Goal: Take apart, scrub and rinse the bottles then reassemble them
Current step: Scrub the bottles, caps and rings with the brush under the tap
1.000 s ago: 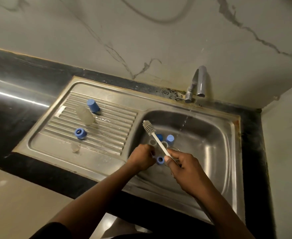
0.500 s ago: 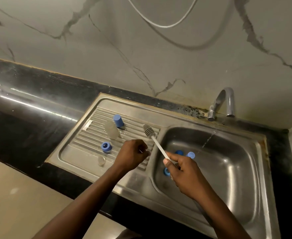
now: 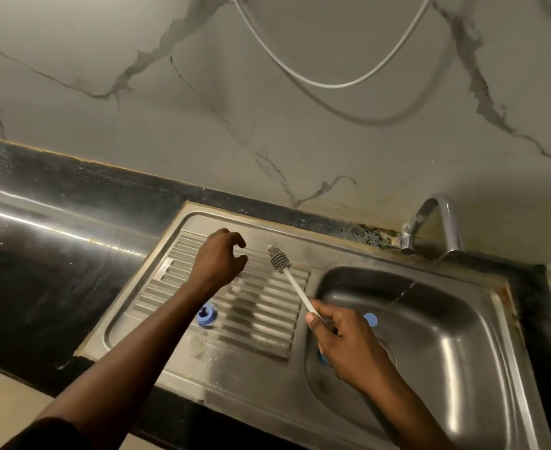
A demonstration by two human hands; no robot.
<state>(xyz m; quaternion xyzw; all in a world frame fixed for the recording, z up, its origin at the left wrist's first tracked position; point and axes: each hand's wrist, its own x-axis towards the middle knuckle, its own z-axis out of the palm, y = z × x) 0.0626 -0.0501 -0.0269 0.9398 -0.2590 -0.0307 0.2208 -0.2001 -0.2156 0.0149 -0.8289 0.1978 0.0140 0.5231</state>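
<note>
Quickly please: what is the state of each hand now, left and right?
Left hand: fingers curled above the drainboard; a grip cannot be told.
Right hand: closed on the bottle brush handle.

Grey-bristled brush (image 3: 279, 259) tilted (held), blue ring (image 3: 206, 316) on drainboard (image 3: 261, 323), blue cap (image 3: 370, 319) in basin (image 3: 446, 336)
</note>
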